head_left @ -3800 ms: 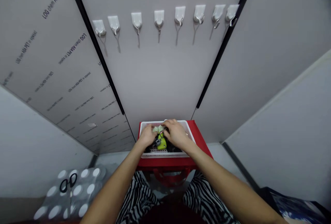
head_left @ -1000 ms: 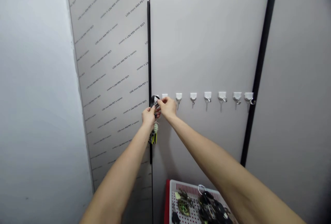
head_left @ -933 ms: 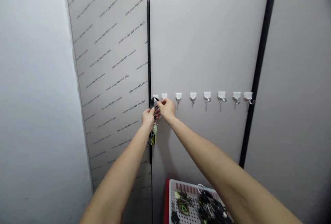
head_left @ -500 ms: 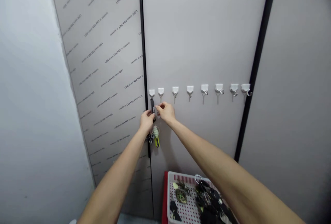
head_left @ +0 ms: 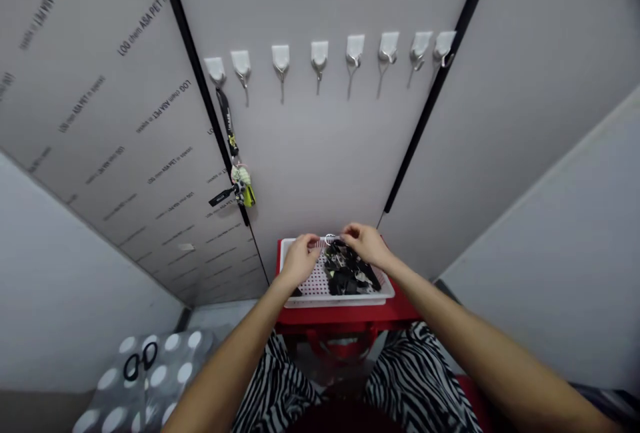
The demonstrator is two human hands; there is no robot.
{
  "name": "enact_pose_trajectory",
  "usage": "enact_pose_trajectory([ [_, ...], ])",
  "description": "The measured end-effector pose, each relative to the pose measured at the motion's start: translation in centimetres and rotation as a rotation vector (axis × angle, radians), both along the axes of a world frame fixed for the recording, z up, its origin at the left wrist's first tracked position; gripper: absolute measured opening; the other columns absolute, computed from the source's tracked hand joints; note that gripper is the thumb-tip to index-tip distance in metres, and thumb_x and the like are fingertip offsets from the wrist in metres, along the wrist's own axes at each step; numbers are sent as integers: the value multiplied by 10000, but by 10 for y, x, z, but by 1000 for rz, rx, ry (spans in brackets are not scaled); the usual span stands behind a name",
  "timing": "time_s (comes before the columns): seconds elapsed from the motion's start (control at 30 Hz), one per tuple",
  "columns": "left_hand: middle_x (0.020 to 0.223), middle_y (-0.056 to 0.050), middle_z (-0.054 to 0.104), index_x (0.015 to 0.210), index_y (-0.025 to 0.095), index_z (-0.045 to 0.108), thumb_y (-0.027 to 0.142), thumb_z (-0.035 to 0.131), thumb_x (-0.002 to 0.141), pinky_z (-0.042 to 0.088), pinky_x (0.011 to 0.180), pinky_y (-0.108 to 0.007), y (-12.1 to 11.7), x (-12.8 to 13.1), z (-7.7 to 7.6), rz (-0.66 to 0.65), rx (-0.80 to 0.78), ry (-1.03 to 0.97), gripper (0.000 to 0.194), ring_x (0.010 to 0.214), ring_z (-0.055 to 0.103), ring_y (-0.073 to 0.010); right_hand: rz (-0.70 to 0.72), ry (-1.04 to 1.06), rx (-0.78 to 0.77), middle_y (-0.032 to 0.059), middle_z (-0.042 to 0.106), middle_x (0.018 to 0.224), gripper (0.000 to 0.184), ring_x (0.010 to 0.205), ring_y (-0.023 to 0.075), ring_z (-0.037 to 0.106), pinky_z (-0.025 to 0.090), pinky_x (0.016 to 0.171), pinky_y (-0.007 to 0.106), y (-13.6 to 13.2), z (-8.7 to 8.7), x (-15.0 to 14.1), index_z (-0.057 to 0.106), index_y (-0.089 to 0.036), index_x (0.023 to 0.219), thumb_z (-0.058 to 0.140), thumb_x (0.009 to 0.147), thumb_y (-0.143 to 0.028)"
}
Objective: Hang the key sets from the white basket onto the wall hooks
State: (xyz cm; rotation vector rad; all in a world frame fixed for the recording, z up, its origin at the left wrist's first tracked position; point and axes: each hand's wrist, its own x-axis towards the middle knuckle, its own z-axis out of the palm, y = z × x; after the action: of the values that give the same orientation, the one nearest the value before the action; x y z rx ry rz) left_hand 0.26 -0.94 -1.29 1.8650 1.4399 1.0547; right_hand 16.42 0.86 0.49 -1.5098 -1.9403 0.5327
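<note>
A keychain [head_left: 242, 176] with a black strap, a pale green charm, a yellow-green piece and a black tag hangs from the leftmost hook [head_left: 216, 72]. My left hand [head_left: 300, 260] is over the left part of the white basket [head_left: 325, 301], thumb and fingers apart, holding nothing I can see. At the basket's back edge my right hand [head_left: 367, 245] has its fingertips bent together beside a silver ring [head_left: 330, 239]; what they grip is too small to make out. Below them lies a pile of dark keychains [head_left: 347, 276].
Several white adhesive hooks [head_left: 319, 54] line the panel, each with a metal hook. The basket stands on a red surface [head_left: 345, 316] in front of my knees. Scissors [head_left: 141, 361] lie on a dotted grey cover [head_left: 165, 353] at lower left. Black strips [head_left: 420, 133] edge the panel.
Both hands have left the leftmost hook and come down to the basket. The keychain they held now hangs there by its strap. My view has tilted downward.
</note>
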Motion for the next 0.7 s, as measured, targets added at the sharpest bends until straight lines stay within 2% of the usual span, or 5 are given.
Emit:
enact_pose_trajectory([
  [0.17,863,-83,543,871,131,505,157,455,599,356,723,-286,2,17,-29,-37,-69,226,279,794,479,-160,48,-295,59,49,561,847,240,812,153,462,337,691,240,-19,-28,5,530,-171,847,426,654,-271],
  [0.33,875,-74,544,920,142,477,137,438,604,353,735,-269,1,16,-35,-89,-71,252,318,806,481,-151,47,-433,57,68,554,831,340,829,182,436,320,695,265,-15,-35,-1,493,-178,949,449,641,-315],
  [0.43,884,-73,542,990,144,424,133,442,602,360,725,-264,2,16,-38,-59,-101,188,389,783,491,-142,92,-417,24,51,560,760,404,766,178,455,326,657,268,-14,-37,-6,456,-194,997,484,611,-310],
  [0.57,860,-64,546,1021,156,381,135,449,605,379,686,-257,7,17,-42,-10,-156,16,422,727,505,-125,194,-336,3,11,566,664,232,697,147,475,323,649,258,-16,-37,-12,536,-207,846,438,636,-224],
  [0.7,783,-53,547,964,136,415,109,423,615,398,627,-218,9,14,-44,-48,-231,-159,350,667,509,-97,216,-125,-66,5,571,676,211,601,97,484,345,571,198,-12,-26,-2,539,-165,795,371,671,-200],
])
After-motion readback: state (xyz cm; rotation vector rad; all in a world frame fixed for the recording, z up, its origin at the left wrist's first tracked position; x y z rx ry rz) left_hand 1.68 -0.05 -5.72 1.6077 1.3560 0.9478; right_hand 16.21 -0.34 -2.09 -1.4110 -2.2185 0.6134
